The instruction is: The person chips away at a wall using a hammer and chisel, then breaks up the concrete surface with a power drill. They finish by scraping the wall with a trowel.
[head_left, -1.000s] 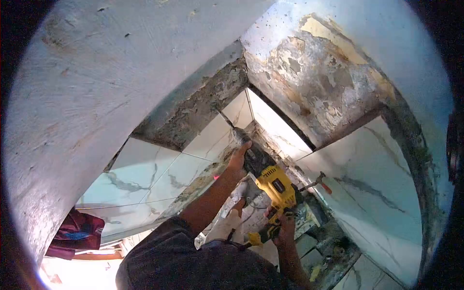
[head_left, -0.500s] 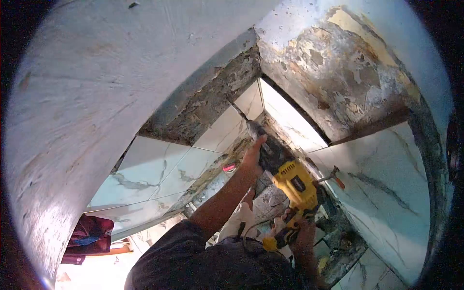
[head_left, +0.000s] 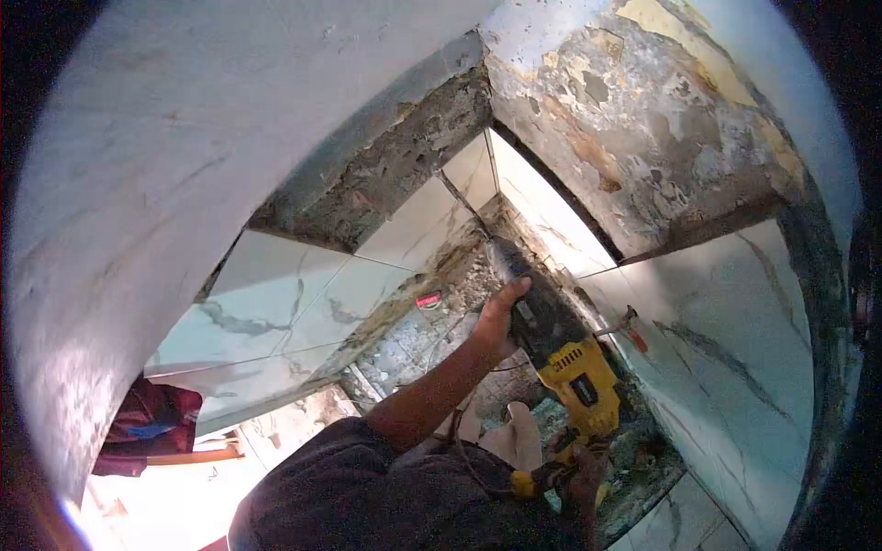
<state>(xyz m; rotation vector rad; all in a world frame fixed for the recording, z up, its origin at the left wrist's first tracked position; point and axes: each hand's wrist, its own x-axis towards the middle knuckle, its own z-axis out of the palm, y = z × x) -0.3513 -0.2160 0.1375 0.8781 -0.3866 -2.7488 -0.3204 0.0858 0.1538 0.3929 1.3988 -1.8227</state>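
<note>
A yellow and black rotary hammer (head_left: pixel 579 386) slants across the middle of the view. Its long dark bit (head_left: pixel 466 202) reaches up to the left, the tip overlapping the top edge of the marbled wall tiles (head_left: pixel 404 230) under the rough bared strip. My left hand (head_left: pixel 501 320) is wrapped round the tool's dark front part, thumb on top. Behind the yellow housing, my right hand (head_left: pixel 583 466) is closed round the rear handle, partly in shadow. A cable runs from the handle past my dark clothing.
A small hammer (head_left: pixel 632 329) with an orange end rests by the right tiled wall. Rubble covers the floor (head_left: pixel 395 354), with a small red object (head_left: pixel 429 300) near the left wall. Dark red cloth (head_left: pixel 152 422) hangs at lower left. Bare, flaking plaster (head_left: pixel 634 138) lies above the tiles.
The rotary hammer's body and both hands have shifted down and to the right, while the bit's tip stays near the tile edge. The view has tilted slightly, showing more floor.
</note>
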